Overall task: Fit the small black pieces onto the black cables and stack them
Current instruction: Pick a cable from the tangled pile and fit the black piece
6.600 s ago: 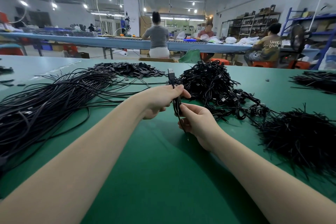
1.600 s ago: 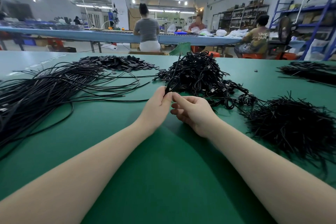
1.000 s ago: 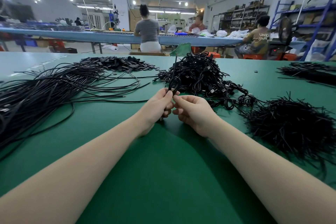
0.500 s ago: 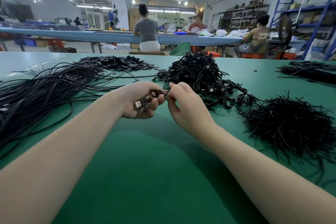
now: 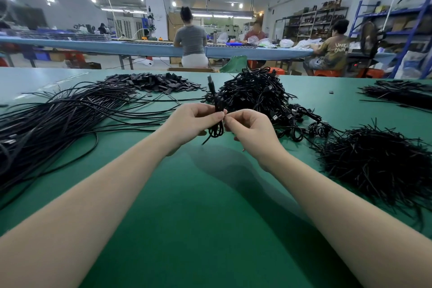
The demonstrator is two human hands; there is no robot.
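Green table (image 5: 210, 217): heap of bundled cables (image 5: 259, 93) behind the hands. Left hand (image 5: 194, 124) grips coiled cable (image 5: 216, 121); right hand (image 5: 252, 131) pinches at its waist. Risk: coil springs loose if pinch slips.

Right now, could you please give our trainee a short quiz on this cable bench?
1. True or false: the left hand grips a folded cable bundle.
2. Which lies on the person's far right: A) the tie pile, B) the loose straight cables?
3. Fill in: the table top is ____.

Key: 1 true; 2 A; 3 green.
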